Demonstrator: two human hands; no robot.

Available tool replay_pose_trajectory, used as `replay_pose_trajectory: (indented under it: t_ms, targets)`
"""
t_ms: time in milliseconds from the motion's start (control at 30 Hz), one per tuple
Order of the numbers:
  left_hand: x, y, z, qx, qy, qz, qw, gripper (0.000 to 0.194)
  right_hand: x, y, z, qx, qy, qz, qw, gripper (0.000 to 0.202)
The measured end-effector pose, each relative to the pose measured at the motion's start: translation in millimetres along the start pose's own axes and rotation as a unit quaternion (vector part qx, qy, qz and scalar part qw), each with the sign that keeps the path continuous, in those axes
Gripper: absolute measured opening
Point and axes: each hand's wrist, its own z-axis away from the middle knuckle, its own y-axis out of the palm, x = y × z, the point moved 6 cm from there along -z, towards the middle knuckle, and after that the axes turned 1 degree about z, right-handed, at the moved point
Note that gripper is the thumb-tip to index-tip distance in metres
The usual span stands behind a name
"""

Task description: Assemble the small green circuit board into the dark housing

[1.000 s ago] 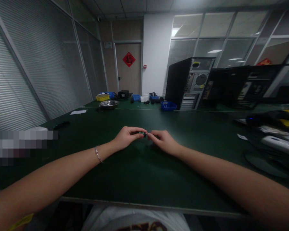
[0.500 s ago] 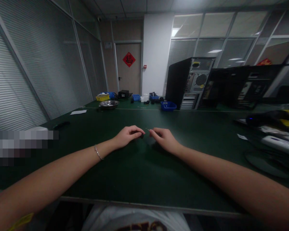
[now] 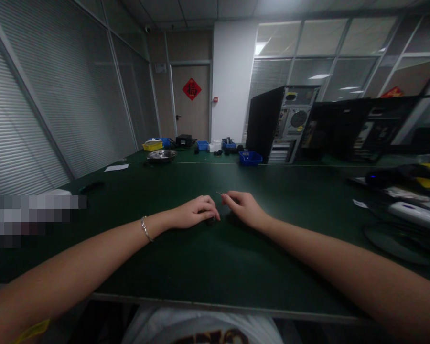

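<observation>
My left hand point(image 3: 198, 211) rests low over the green table point(image 3: 186, 267), fingers curled down around a small dark object point(image 3: 210, 220) that is mostly hidden beneath them. To its right, my right hand point(image 3: 244, 208) pinches a thin, light-coloured pin-like piece point(image 3: 219, 193) between thumb and forefinger, its tip pointing left. The two hands are a short gap apart and do not touch. The dark object is too small to name.
Farther back are a round metal dish point(image 3: 161, 156), a blue tray point(image 3: 250, 158), a yellow basket point(image 3: 153, 145) and a black computer tower point(image 3: 281, 125). White paper point(image 3: 116, 167) lies at left. Cables and a white power strip point(image 3: 417, 216) lie at right.
My left hand has moved down toward me, and its fingers now curl lower over the dark object. My right hand has stayed almost still with the thin piece.
</observation>
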Motion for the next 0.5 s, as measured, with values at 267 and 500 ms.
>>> replay_pose_trajectory:
  t_ms: [267, 500]
  targets:
    - [-1.0, -8.0, -0.3, -0.057, -0.002, -0.004, 0.998, 0.028, -0.2, 2.5, -0.7, 0.032, -0.009, -0.014, 0.999, 0.039]
    - [-0.7, -12.5, 2.4, -0.029, -0.077, -0.111, 0.990, 0.048, 9.4, 10.0, 5.3, 0.130, -0.052, 0.006, 0.990, 0.035]
